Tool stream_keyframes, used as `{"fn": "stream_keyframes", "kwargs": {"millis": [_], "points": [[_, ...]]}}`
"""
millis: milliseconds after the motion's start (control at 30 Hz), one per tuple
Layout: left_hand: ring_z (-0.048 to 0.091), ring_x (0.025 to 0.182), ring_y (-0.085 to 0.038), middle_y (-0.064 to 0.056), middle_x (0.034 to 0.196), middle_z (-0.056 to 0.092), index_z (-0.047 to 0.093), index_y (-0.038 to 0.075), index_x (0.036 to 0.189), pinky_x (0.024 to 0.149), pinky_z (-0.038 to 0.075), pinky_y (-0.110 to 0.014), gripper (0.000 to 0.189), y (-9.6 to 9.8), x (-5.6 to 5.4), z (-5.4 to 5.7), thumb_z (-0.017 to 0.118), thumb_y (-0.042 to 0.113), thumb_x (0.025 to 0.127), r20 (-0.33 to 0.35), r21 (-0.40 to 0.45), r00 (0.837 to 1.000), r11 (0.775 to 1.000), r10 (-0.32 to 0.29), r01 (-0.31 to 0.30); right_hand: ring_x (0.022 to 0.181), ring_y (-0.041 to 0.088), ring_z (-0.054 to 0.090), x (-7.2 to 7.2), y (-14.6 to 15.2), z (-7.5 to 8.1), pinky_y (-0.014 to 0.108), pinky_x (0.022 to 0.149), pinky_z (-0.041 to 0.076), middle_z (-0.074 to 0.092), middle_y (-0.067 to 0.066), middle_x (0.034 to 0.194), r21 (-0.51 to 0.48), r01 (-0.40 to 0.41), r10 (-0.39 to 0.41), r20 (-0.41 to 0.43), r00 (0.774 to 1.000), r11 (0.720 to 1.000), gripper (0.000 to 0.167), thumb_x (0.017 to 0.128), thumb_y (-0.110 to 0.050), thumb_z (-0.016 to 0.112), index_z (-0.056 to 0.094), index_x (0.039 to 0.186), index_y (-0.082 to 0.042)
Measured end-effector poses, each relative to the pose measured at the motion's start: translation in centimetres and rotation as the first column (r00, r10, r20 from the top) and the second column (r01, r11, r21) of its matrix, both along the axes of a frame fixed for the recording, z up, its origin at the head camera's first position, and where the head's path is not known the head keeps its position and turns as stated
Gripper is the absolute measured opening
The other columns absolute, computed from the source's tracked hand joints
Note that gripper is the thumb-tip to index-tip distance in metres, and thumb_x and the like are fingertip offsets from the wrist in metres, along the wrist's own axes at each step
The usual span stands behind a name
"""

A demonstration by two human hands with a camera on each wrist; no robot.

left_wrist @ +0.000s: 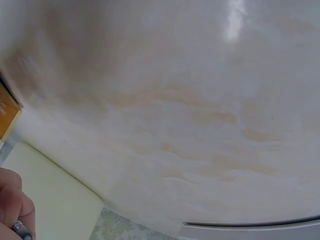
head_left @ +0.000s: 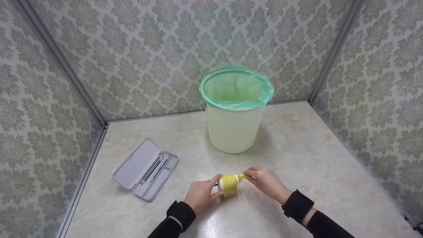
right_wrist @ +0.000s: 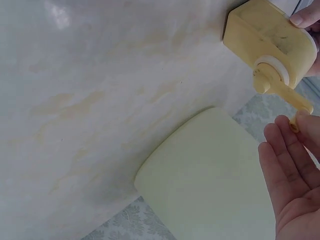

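Observation:
A yellow crank pencil sharpener (head_left: pixel 229 185) is held low over the table in front of me; its base faces the table edge in the right wrist view. My left hand (head_left: pixel 200 195) grips its left end with thumb and fingers. Between those fingers a short dark rod shows; the left wrist view catches its grey end (left_wrist: pixel 21 231), but its kind is unclear. On the other side my right hand (head_left: pixel 264 181) pinches the knob of the yellow crank (right_wrist: pixel 287 95) between thumb and fingertips. The remaining right fingers (right_wrist: pixel 285 150) extend fairly straight.
A pale bin (head_left: pixel 234 130) with a green liner (head_left: pixel 236 106) stands behind the hands. To the left lies an opened pencil case (head_left: pixel 132 165) holding several slim pencils or pens (head_left: pixel 152 169). Patterned panels (head_left: pixel 158 59) border the table (head_left: pixel 317 148).

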State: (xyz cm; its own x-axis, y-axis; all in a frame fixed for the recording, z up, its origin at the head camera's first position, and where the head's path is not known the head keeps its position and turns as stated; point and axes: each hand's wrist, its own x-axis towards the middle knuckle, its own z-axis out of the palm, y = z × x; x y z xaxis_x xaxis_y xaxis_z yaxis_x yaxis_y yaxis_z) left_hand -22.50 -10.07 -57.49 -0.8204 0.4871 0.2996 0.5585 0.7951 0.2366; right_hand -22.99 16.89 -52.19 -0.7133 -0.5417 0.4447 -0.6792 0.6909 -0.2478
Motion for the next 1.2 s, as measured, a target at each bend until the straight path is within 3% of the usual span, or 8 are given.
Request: {"fn": "stream_keyframes", "kwargs": {"millis": [333,667,1200], "points": [[0.075,0.074,-0.016,-0.001,0.098,0.082,0.054,0.023,0.138,0.066,0.059,-0.031,0.055,0.0,-0.1,-0.2,0.070,0.050,0.092,0.011,-0.024,1.000,1.000,-0.019,0.020,0.086,0.020,0.074,-0.3,-0.2,0.4,0.034,0.075,0.061,0.076,0.005,0.093,0.037,0.003,-0.005,0.049,0.999,0.999,0.010,0.094,-0.009,0.071,0.078,0.102,-0.008],[0.075,0.074,-0.017,-0.002,0.100,0.082,0.054,0.023,0.139,0.069,0.060,-0.032,0.057,0.0,-0.1,-0.2,0.071,0.049,0.092,0.032,-0.011,0.999,0.999,-0.029,0.030,0.083,0.021,0.074,-1.0,-0.4,0.6,0.032,0.074,0.062,0.076,0.007,0.090,0.045,-0.016,0.015,0.039,0.999,0.999,0.009,0.093,-0.008,0.072,0.078,0.100,-0.007],[0.075,0.073,-0.017,0.001,0.098,0.082,0.053,0.024,0.140,0.064,0.058,-0.033,0.059,-0.2,-0.2,-0.2,0.070,0.051,0.092,-0.029,-0.026,0.999,0.999,-0.042,0.041,0.082,0.022,0.075,-1.6,-0.7,1.3,0.033,0.073,0.061,0.076,0.008,0.089,0.058,0.001,-0.006,0.091,0.996,0.998,0.010,0.093,-0.006,0.071,0.079,0.100,-0.006]]}}
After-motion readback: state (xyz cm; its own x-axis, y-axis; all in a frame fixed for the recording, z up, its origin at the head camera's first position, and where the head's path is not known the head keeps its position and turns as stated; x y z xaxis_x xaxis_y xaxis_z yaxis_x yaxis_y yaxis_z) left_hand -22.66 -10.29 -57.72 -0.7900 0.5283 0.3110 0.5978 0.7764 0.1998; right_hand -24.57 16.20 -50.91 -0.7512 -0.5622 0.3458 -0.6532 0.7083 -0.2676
